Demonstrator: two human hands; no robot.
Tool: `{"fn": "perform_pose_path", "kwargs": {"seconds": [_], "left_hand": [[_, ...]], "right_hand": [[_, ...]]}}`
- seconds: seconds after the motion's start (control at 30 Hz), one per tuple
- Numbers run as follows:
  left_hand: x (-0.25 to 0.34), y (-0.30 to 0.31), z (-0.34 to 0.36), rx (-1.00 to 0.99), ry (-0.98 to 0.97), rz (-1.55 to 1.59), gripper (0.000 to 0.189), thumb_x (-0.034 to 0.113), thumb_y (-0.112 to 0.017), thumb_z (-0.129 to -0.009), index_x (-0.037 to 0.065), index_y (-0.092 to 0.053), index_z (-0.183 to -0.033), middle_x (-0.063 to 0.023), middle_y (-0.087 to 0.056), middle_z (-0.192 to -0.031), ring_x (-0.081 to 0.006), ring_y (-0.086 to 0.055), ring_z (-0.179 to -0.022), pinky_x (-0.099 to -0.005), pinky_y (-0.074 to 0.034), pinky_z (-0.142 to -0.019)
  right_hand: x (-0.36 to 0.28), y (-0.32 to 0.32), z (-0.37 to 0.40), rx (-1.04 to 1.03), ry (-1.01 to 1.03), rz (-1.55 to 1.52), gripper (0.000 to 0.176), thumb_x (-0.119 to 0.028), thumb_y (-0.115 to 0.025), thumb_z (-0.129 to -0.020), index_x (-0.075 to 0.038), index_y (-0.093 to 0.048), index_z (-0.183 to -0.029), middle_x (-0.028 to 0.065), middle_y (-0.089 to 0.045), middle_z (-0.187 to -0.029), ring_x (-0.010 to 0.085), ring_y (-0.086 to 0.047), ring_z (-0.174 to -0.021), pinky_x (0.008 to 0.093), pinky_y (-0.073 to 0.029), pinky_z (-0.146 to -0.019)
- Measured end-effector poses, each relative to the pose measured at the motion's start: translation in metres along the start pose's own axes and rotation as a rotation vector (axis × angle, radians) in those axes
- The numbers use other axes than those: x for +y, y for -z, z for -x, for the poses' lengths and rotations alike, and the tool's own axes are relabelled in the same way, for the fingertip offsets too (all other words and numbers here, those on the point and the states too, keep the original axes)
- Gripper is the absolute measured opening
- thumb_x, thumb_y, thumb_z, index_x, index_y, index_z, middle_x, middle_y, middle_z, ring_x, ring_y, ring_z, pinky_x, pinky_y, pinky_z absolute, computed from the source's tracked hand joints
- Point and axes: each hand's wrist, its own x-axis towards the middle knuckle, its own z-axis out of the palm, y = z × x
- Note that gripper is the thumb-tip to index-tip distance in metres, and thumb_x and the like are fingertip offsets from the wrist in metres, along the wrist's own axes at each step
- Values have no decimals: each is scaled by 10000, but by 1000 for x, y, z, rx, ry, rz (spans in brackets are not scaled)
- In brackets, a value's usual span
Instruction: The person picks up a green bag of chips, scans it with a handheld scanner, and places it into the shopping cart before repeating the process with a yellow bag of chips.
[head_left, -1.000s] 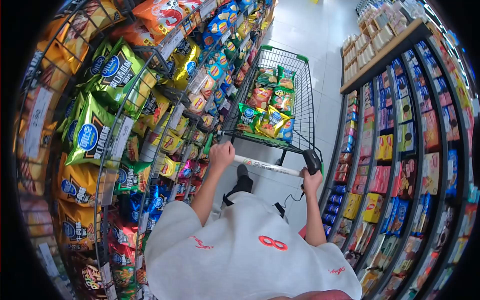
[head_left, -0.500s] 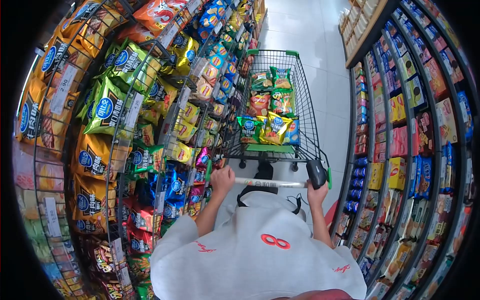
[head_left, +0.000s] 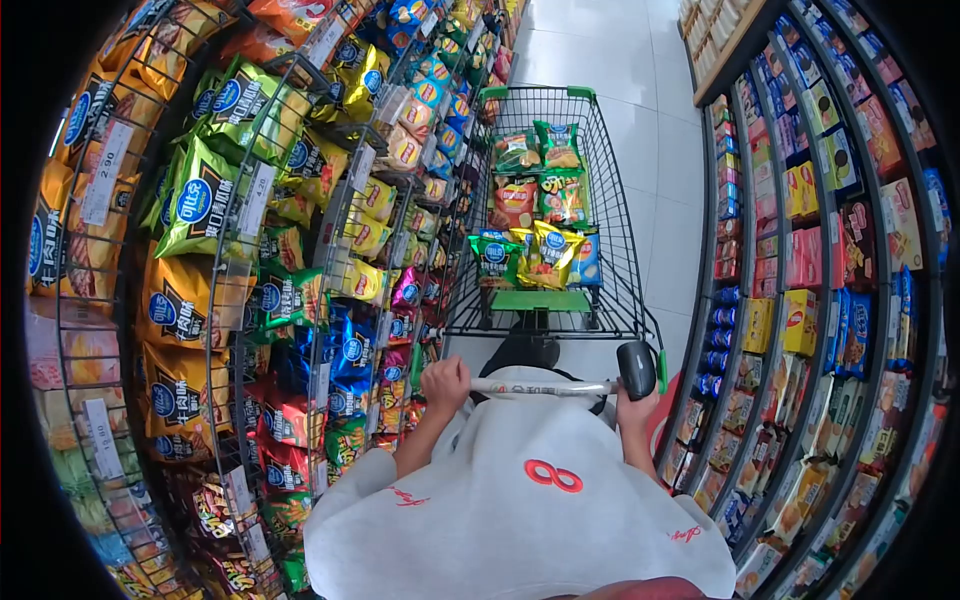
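My left hand is wrapped round the left end of the shopping cart handle. At the right end, my right hand grips the same handle, partly hidden behind a dark rounded device mounted there. Ahead of me stands the wire shopping cart with green corner pieces. Several snack bags lie inside it in rows: a yellow chip bag and a green chip bag nearest me, a red bag in the middle, and a green bag at the far end.
Wire racks full of chip bags run close along the left side of the cart. Shelves with boxed and wrapped snacks line the right. Pale tiled floor stretches ahead, with a wooden-edged shelf at the far right.
The cart and its handle sit slightly differently in view, and the shelf goods have shifted a little. A leg shows more below the cart. Both hands keep their hold on the handle.
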Motion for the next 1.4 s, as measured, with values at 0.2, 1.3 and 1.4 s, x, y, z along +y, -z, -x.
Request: {"fn": "perform_pose_path", "kwargs": {"seconds": [0.2, 1.3, 1.4], "left_hand": [[-10, -16, -34, 123, -66, 48, 140, 185, -605, -840, 88, -599, -739, -138, -624, -656, -364, -616, -625, -507, -457, -615], [-51, -54, -181, -42, -145, -139, 321, 337, -492, -926, 101, -691, -838, -182, -693, -780, -443, -635, -705, -566, -442, -625], [-18, -21, -149, 19, -118, -109, 309, 324, -502, -924, 96, -693, -841, -197, -686, -774, -450, -629, -702, -575, -436, -623]], "right_hand": [[2, -27, -22, 23, -62, -98, 256, -23, -726, -683, 1, -681, -935, 203, -650, -908, 398, -630, -855, 436, -497, -802], [-10, -105, -101, 153, 57, 33, 283, -187, -715, -638, -37, -621, -859, 186, -635, -821, 395, -594, -892, 473, -467, -859], [-20, -93, -79, 166, 55, 59, 279, -181, -707, -630, -39, -624, -855, 179, -638, -823, 389, -598, -897, 468, -469, -858]]}}
